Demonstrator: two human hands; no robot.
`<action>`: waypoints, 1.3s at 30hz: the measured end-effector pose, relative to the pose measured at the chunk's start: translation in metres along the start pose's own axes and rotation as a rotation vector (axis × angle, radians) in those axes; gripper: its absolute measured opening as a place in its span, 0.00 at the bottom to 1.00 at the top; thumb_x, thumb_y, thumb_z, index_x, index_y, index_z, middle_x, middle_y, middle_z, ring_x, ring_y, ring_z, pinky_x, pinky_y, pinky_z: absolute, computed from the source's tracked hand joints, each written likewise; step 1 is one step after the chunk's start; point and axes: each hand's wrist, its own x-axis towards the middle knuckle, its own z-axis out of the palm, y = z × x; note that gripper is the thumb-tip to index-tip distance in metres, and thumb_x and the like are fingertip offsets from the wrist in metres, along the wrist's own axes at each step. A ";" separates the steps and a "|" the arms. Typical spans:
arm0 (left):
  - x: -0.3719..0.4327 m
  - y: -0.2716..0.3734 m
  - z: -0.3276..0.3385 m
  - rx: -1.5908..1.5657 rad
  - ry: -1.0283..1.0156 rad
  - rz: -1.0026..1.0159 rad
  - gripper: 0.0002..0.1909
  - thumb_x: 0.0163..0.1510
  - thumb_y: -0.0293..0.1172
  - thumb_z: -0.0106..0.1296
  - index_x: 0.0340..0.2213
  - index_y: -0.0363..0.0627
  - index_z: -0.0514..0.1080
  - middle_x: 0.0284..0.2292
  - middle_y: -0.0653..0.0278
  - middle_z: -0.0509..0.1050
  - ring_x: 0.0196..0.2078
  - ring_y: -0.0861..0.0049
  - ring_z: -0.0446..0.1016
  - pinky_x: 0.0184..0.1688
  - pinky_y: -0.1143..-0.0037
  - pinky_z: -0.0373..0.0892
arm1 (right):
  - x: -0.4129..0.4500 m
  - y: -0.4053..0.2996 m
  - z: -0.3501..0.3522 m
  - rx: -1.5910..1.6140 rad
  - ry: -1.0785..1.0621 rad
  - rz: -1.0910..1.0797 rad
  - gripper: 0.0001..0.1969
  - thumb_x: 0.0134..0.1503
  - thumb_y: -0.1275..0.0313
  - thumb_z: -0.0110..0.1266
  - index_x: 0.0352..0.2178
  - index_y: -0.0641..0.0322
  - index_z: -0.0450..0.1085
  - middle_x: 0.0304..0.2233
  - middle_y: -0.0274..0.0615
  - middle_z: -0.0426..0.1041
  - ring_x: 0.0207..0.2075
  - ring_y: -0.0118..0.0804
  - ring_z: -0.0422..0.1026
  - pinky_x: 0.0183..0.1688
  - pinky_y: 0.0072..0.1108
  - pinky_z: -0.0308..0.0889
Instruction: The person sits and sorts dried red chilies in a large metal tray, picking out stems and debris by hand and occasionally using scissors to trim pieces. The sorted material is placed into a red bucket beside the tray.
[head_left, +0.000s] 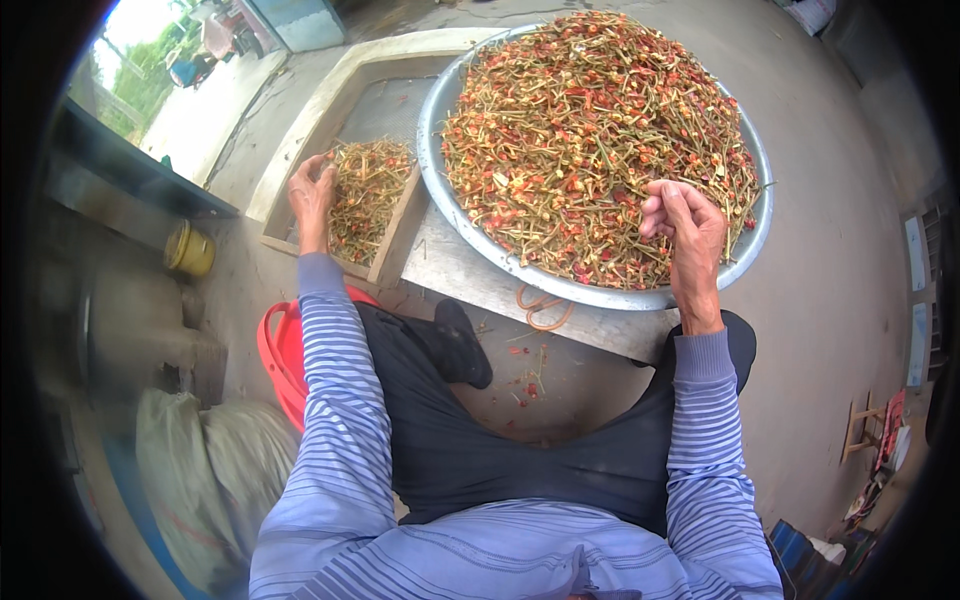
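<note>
A round metal basin (757, 240) holds a tall heap of dried stems and red chili pieces (585, 150). Over the heap's near right side is my right hand (686, 225), its thumb and fingertips drawn together. Whether a small piece is pinched there is too fine to tell. To the left, a wooden-framed mesh sieve (394, 97) carries a smaller pile of mostly pale stems (367, 199). My left hand (311, 195) reaches over the sieve, fingers bent at the pile's left edge. Its fingertips are partly hidden, so any piece in them cannot be made out.
The basin rests on a pale board (465, 255) with scissors (544, 306) below its rim. Beside my left leg is a red plastic tub (277, 360). Filled sacks (202, 465), a yellow bucket (190, 249) and a small wooden chair (862, 429) stand farther out. Chili scraps (531, 390) litter the floor.
</note>
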 end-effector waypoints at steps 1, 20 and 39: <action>-0.001 -0.002 0.000 0.046 0.030 0.046 0.22 0.58 0.35 0.61 0.52 0.40 0.79 0.44 0.55 0.83 0.45 0.71 0.81 0.48 0.71 0.76 | 0.000 0.000 0.000 -0.005 0.002 0.002 0.15 0.72 0.65 0.51 0.44 0.68 0.77 0.31 0.36 0.79 0.27 0.25 0.76 0.31 0.18 0.73; -0.166 0.260 0.044 0.215 -0.604 0.868 0.44 0.51 0.50 0.69 0.63 0.45 0.63 0.55 0.49 0.69 0.45 0.51 0.79 0.46 0.61 0.77 | 0.001 0.001 -0.013 0.041 0.014 -0.029 0.14 0.71 0.66 0.52 0.43 0.69 0.78 0.31 0.38 0.80 0.27 0.26 0.77 0.32 0.19 0.75; -0.175 0.282 0.104 0.068 -0.504 0.807 0.32 0.55 0.41 0.68 0.58 0.45 0.71 0.56 0.55 0.71 0.42 0.62 0.80 0.47 0.66 0.77 | -0.002 -0.008 -0.021 0.062 0.047 -0.069 0.14 0.70 0.68 0.53 0.40 0.71 0.79 0.29 0.38 0.80 0.24 0.24 0.77 0.29 0.16 0.73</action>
